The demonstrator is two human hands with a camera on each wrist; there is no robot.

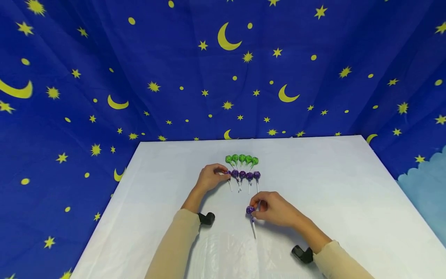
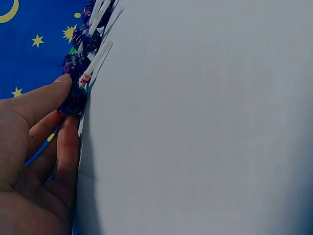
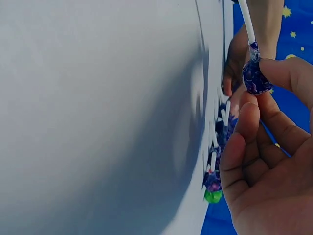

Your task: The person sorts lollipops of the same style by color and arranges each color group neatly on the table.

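My left hand (image 1: 210, 177) pinches the head of the leftmost purple lollipop (image 2: 73, 104) between thumb and fingers, at the left end of a row of several purple lollipops (image 1: 242, 175). Their white sticks point toward me. Just behind that row lies a second row, of green lollipops (image 1: 242, 158), heads away from me. Nearer to me, my right hand (image 1: 275, 208) holds another purple lollipop (image 3: 256, 78) by its wrapped head, thumb on one side and fingertips on the other. In the right wrist view this one is raised off the table, its white stick angled toward me.
A white table (image 1: 313, 166) carries everything, with a clear plastic sheet (image 1: 226, 252) lying at its near side. Blue cloth (image 1: 195, 58) with yellow moons and stars hangs behind and at the sides. Black wrist devices (image 1: 302, 254) sit under both forearms.
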